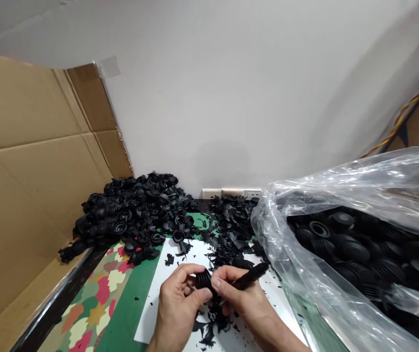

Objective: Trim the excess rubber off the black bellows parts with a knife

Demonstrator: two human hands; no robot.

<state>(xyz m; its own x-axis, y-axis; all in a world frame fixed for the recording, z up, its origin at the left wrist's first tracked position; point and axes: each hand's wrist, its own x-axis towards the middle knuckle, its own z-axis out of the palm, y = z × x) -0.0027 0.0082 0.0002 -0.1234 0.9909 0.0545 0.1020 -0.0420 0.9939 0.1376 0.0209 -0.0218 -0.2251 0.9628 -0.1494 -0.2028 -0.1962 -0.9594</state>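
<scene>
Low in the middle of the head view, my left hand pinches a small black ribbed rubber part between thumb and fingers. My right hand is closed around a black pen-like tool, whose back end sticks out past the knuckles. The tool's tip is hidden, and the right thumb and fingers meet the right side of the rubber part. Black shreds lie under both hands on a white sheet.
Many black ribbed parts are heaped at the back left, beside a cardboard box. A pile of black scraps lies before the wall sockets. On the right, a clear plastic bag holds more rubber parts.
</scene>
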